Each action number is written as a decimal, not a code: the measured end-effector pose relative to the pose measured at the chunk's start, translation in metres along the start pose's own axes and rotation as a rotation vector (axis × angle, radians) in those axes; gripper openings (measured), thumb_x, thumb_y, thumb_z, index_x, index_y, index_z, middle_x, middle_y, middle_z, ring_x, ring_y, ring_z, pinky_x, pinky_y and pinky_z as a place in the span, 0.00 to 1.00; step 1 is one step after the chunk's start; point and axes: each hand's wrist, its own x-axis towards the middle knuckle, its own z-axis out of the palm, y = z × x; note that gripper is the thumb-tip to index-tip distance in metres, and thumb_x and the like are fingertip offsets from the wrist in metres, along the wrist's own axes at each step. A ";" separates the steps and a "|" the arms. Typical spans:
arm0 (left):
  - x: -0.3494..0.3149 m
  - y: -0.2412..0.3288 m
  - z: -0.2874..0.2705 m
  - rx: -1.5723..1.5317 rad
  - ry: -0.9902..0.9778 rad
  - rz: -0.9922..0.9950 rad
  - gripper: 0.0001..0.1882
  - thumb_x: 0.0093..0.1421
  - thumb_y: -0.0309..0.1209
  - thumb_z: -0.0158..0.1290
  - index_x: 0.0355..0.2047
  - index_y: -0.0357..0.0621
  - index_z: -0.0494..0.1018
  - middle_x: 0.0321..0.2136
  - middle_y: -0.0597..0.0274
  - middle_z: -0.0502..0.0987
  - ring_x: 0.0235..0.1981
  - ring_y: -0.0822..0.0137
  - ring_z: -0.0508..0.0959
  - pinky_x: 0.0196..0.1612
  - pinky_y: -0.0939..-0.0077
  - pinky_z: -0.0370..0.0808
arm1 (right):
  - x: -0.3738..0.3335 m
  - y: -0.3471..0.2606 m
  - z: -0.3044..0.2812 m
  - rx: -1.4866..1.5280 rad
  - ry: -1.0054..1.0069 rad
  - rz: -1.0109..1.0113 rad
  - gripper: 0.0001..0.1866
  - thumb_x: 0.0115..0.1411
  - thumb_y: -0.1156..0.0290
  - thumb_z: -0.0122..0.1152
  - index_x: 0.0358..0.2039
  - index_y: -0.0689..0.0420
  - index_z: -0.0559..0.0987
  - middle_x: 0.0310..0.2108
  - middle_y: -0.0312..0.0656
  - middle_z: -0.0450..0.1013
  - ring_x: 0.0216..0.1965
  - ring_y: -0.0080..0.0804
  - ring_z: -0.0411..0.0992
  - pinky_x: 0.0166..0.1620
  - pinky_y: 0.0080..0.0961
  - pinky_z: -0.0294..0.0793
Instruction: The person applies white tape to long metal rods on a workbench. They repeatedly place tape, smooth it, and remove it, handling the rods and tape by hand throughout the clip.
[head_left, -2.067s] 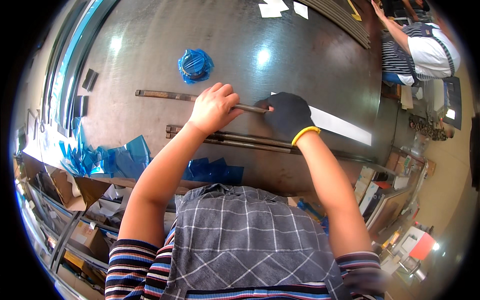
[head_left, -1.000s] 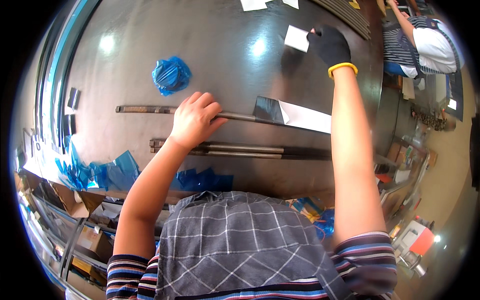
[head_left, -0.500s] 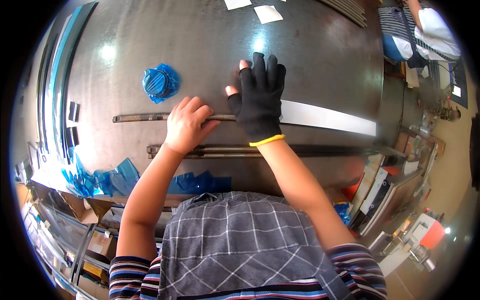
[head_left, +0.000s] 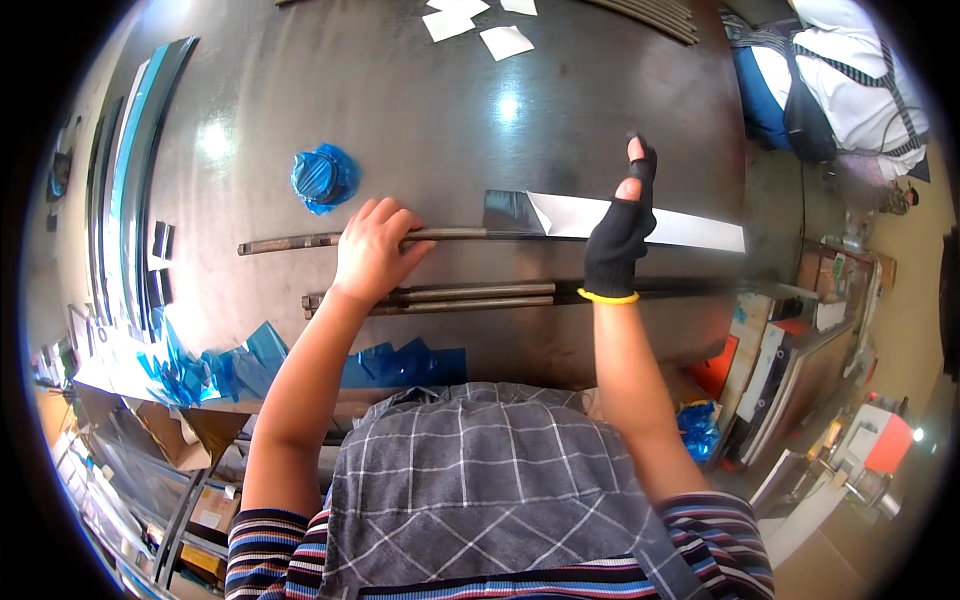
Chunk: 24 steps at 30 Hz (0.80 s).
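My left hand (head_left: 378, 250), bare, has its fingers curled over a long, thin brownish metal bar (head_left: 290, 243) lying crosswise on the metal table. My right hand (head_left: 620, 235) wears a black glove with bare thumb and index tips and a yellow cuff. It is turned edge-on over a long strip with a white face (head_left: 690, 228); its fingers point away from me, partly hidden behind one another. At the strip's left end, the white layer is folded back beside a dark, shiny piece (head_left: 510, 212), which lies along the bar's far side.
Several similar bars (head_left: 460, 297) lie nearer me. A roll wrapped in blue film (head_left: 325, 180) sits beyond my left hand. White paper pieces (head_left: 506, 42) and more bars (head_left: 650, 18) lie at the back. Crumpled blue film (head_left: 230, 365) covers the near left edge. A person (head_left: 850, 90) is at far right.
My right hand has moved right along the strip and turned from palm-down to edge-on, uncovering the dark end piece and folded white layer. My left hand stays on the bar.
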 end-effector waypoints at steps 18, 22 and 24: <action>0.102 0.036 0.031 -0.053 -0.491 0.415 0.05 0.48 0.26 0.64 0.27 0.45 0.79 0.37 0.64 0.77 0.43 0.57 0.75 0.47 0.63 0.75 | -0.055 0.004 0.024 -0.421 -0.728 -0.180 0.36 0.46 0.53 0.75 0.51 0.56 0.69 0.54 0.52 0.61 0.59 0.52 0.58 0.66 0.49 0.55; 0.114 0.030 0.024 -0.093 -0.474 0.410 0.05 0.49 0.26 0.64 0.24 0.45 0.77 0.33 0.63 0.76 0.40 0.57 0.75 0.44 0.63 0.75 | -0.059 0.004 0.022 -0.391 -0.731 -0.111 0.37 0.46 0.56 0.75 0.52 0.59 0.68 0.56 0.54 0.61 0.60 0.54 0.58 0.66 0.52 0.54; 0.123 0.023 0.024 -0.069 -0.440 0.394 0.05 0.48 0.26 0.64 0.24 0.44 0.77 0.32 0.62 0.76 0.39 0.57 0.75 0.44 0.63 0.75 | -0.063 0.007 0.020 -0.403 -0.690 -0.135 0.38 0.46 0.57 0.75 0.53 0.62 0.68 0.57 0.56 0.60 0.60 0.55 0.58 0.66 0.54 0.54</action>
